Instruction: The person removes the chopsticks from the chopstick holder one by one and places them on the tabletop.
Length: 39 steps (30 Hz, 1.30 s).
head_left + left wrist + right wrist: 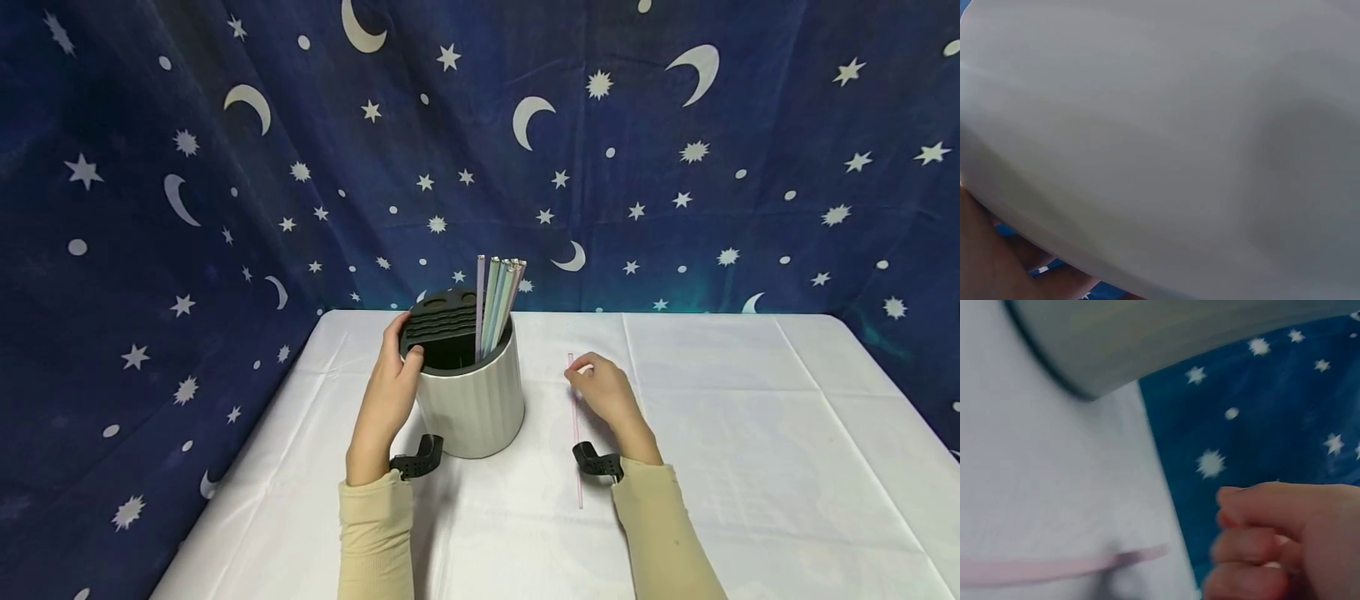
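My left hand (393,379) grips the left rim of a pale ribbed utensil holder (476,412) with a black slotted top, thumb over the edge. Its wall (1160,144) fills most of the left wrist view. Several slim pastel straws (492,304) with shiny tips stand in the open compartment. A single pink straw (579,475) lies on the table to the right. Over its far end hovers my right hand (606,396), with fingers loosely bent. In the right wrist view, the fingertips (1230,497) are apart from the pink straw (1022,572) and hold nothing.
A white cloth (750,433) covers the table. Behind and to the left hangs a dark blue curtain (480,133) with moons and stars. Black wrist mounts (596,460) stick out from both wrists, the right one close above the pink straw.
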### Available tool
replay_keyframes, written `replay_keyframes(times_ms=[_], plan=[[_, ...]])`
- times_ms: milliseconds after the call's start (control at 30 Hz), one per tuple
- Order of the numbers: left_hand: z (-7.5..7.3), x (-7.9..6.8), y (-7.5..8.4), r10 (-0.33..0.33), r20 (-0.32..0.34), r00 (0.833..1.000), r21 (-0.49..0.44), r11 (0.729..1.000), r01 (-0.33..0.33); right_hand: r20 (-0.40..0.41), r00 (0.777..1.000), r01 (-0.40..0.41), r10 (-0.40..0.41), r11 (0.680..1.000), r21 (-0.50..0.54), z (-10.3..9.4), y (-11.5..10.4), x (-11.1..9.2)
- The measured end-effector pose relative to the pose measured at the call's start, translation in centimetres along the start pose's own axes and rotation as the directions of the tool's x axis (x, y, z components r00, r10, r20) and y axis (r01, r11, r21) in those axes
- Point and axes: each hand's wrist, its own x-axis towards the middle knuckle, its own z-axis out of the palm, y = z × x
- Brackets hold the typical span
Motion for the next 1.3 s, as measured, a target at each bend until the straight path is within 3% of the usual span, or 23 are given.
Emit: replay_keyframes(times_ms=[133,267,400,633,733,833,1033,1167,1300], plan=[[-0.1,0.1,0.1,0.001,0.0,1.0,-0.005,1.0,-0.001,-0.122,0.987,0.112,-0.104,0.992,0.058,-0.7,-2.3,-0.6],[-0.2,0.1,0.2,-0.006,-0.002,1.0,0.004,1.0,0.006,-0.247,0.95,0.232,-0.19,0.961,0.152,-0.8,-4.9,-1.7],[-0.3,0.2,0.2,-0.008,-0.005,1.0,0.01,1.0,0.009,-0.336,0.896,0.377,-0.29,0.897,0.232,-0.4,-7.5,-2.9],[-0.3,0.3,0.1,0.001,-0.007,1.0,0.01,1.0,-0.001,-0.383,0.81,0.57,-0.445,0.752,0.332,0.6,-10.4,-4.8],[-0.3,0.3,0.1,0.007,-0.008,1.0,0.004,1.0,-0.007,-0.383,0.787,0.606,-0.484,0.722,0.335,1.0,-11.1,-5.3],[-0.2,0.3,0.1,0.005,-0.007,1.0,0.001,1.0,-0.005,-0.372,0.785,0.61,-0.496,0.725,0.321,1.3,-11.5,-5.6],[0.1,0.2,0.1,-0.001,-0.01,1.0,0.012,1.0,0.001,-0.374,0.779,0.605,-0.504,0.761,0.233,2.0,-11.9,-5.9],[0.2,0.2,0.1,-0.003,-0.017,1.0,0.018,1.0,0.004,-0.402,0.762,0.601,-0.507,0.785,0.15,2.6,-12.2,-5.9],[0.2,0.2,0.1,-0.003,-0.022,1.0,0.02,1.0,0.004,-0.427,0.745,0.606,-0.513,0.787,0.112,2.9,-12.6,-5.8]])
